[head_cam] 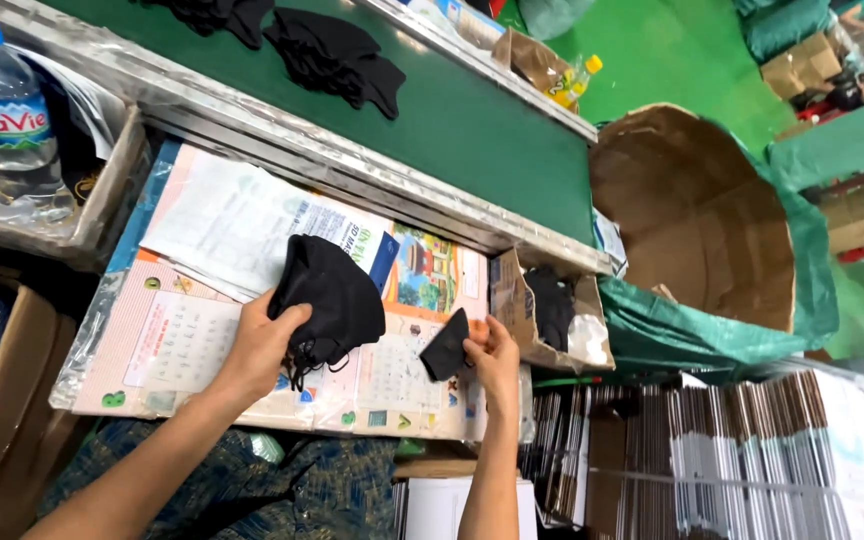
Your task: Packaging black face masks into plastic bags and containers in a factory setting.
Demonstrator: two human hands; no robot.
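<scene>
- While my left hand [264, 345] clenches a stack of black face masks [330, 292] and holds it just above the counter [167, 350], my right hand [492, 355] pinches a single black mask [448, 347] by its edge.
- The single mask stands near the stack, but the two are apart; thin ear loops hang under the stack.
- I judge that I am in the step of gathering masks one by one into the bundle.
- The next move, I think, calls for laying the single mask flat on the stack with edges matching, without loosening my left grip.
- Under my hands the counter is covered with a plastic-wrapped calendar sheet and a white printed paper [242, 225].
- To the right, a small cardboard box [512, 310] holds more dark pieces.
- Beyond, a green conveyor belt [472, 130] carries more black masks [337, 55].
- At far left stands a water bottle [0, 95].
</scene>
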